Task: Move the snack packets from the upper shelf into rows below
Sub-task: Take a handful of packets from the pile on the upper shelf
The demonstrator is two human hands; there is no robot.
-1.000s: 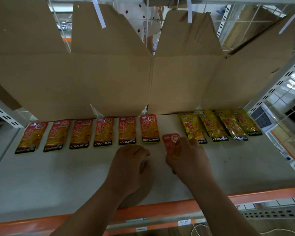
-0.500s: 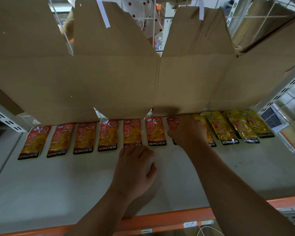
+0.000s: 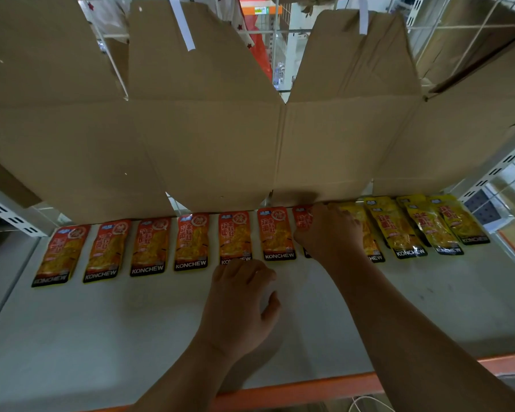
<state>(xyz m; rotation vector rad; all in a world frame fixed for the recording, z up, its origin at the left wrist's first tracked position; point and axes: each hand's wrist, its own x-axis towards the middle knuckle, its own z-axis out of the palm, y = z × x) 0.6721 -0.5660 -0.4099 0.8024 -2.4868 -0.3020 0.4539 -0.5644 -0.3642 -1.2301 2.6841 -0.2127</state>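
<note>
A row of red snack packets [image 3: 192,242] lies along the back of the white lower shelf [image 3: 101,322], and several yellow packets [image 3: 394,228] continue the row to the right. Between the two groups my right hand [image 3: 329,233] grips one more red packet [image 3: 301,221], pressed down beside the last red one; the hand covers most of it and part of the first yellow packet. My left hand [image 3: 241,304] rests on the shelf in front of the row with loosely curled fingers, and nothing shows in it.
Flattened cardboard sheets [image 3: 205,144] hang down behind the shelf, just above the packets' top edges. An orange beam [image 3: 309,388] forms the shelf's front edge. White perforated uprights [image 3: 500,168] stand at the right and left. Bare shelf surface lies in front of the row.
My right hand has carried the red packet from mid-shelf back into the row, beside the last red one. The left hand has stayed put.
</note>
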